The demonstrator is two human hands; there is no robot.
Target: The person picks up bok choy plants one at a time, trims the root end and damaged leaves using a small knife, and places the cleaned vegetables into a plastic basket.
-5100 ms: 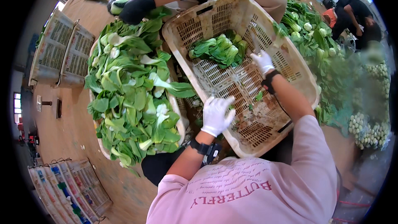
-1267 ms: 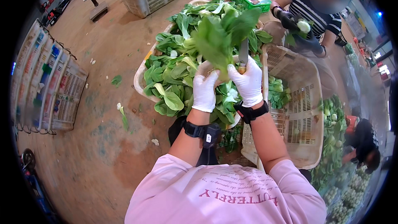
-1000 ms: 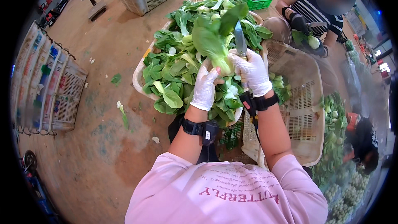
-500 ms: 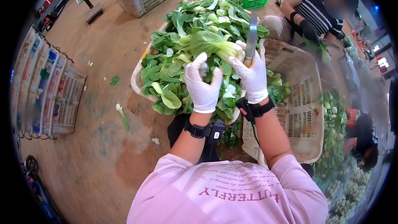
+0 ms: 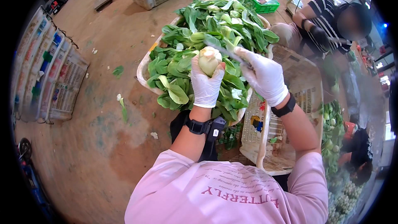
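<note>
Head view: the left hand (image 5: 205, 86) is what I see changed most; half a second ago its fingers stood spread above the loose leaves (image 5: 176, 91), and now its grip wraps a head of greens (image 5: 210, 61), pale base up, over the middle of the full crate (image 5: 142, 68); the right hand's (image 5: 265, 76) grip is closed around the knife (image 5: 227, 51), whose blurred blade has swung from upright to a leftward slant just beyond that base; I cannot tell whether they touch; I judge the base well presented to the blade, with the left fingers uncomfortably near; the right hand and forearm block part of my view into the second crate (image 5: 262, 151), beside the full crate's right edge; past the far right corner sit a green basket (image 5: 267, 7) and a co-worker (image 5: 317, 18).
</note>
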